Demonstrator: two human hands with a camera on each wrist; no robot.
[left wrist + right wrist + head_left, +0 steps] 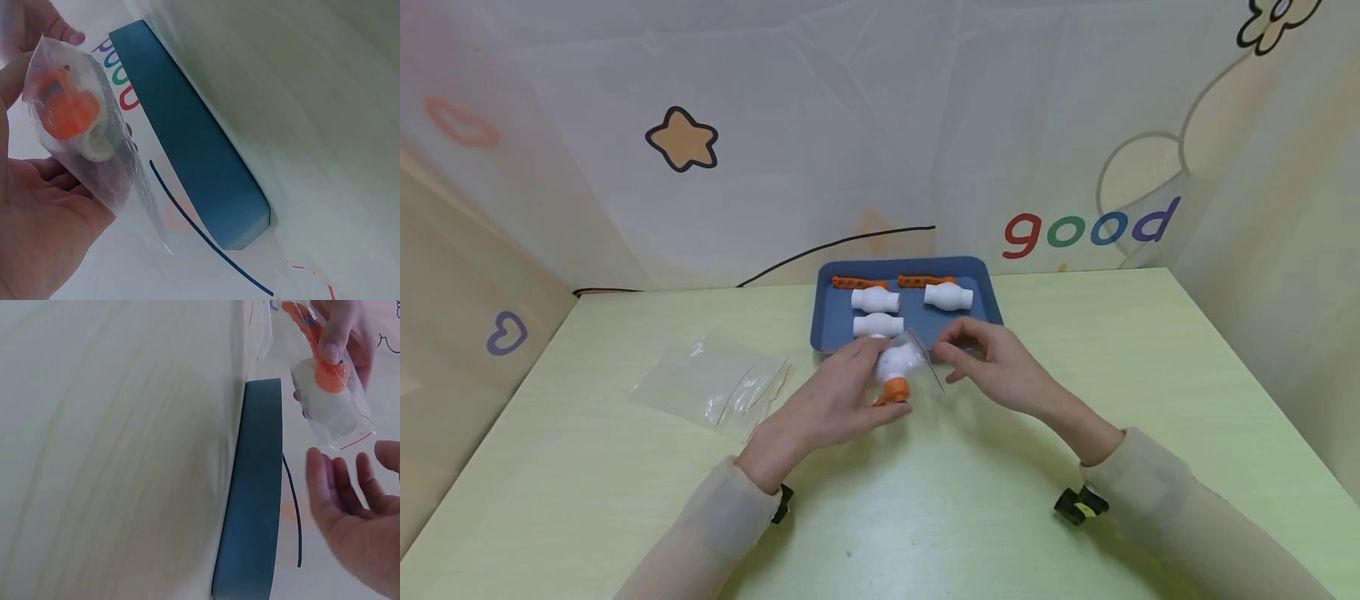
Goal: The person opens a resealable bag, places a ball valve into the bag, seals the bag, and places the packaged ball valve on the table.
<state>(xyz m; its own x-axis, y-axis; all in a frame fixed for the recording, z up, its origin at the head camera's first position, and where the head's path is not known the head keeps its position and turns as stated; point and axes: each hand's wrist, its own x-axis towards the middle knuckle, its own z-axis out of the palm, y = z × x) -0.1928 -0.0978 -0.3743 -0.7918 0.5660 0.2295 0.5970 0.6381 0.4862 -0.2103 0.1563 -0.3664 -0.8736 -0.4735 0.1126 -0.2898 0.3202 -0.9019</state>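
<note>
My left hand [838, 398] grips a clear zip bag [115, 187] that has a white plastic ball valve [893, 363] with an orange handle [306, 325] inside. In the right wrist view, the left thumb presses on the orange part through the film. A red line marks the bag's mouth, which points toward my right hand [1000, 371]. That hand hovers just beside the mouth, fingers loosely bent and apart from the bag, holding nothing. Whether the zip is sealed cannot be made out.
Behind the hands stands a blue tray [913, 317] holding white valves [948, 297], some with orange handles [857, 282]; its near edge is partly covered. Flat clear zip bags [700, 379] lie on the table left of my left hand. A printed curtain [820, 125] hangs behind.
</note>
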